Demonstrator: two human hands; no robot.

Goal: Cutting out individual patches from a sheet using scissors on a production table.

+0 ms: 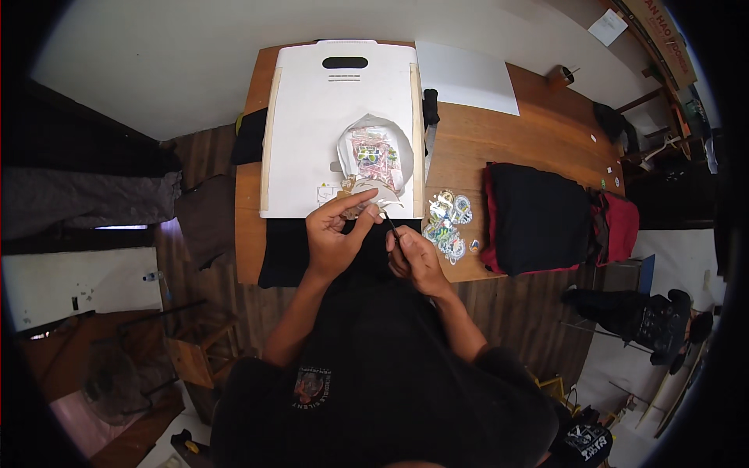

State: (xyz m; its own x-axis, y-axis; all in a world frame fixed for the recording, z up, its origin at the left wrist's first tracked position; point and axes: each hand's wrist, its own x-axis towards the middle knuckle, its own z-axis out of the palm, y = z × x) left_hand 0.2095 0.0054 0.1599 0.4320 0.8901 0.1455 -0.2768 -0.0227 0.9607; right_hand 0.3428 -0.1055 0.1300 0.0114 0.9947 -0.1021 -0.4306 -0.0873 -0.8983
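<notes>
My left hand [334, 242] is at the near edge of a white board [304, 140], thumb and forefinger closed on a small pale cut-out [380, 204], partly hidden by the fingers. In my right hand [417, 257] is a slim dark pen-like tool [392, 225], its tip close to the cut-out; what kind of tool it is cannot be told. Just beyond my fingers, a round white paper-like holder [404, 139] on the board contains printed colourful pieces [374, 156]. Brownish scraps [347, 186] lie by my left fingertips. A pile of cut-out stickers [446, 222] rests right of the board.
The wooden table [468, 144] bears a white sheet [464, 74] at the back, a folded black and red cloth item [538, 218] at the right, and a brown cup [560, 76] farther off. Dark cloth [292, 249] hangs at the near edge. Another person [655, 327] is at the far right.
</notes>
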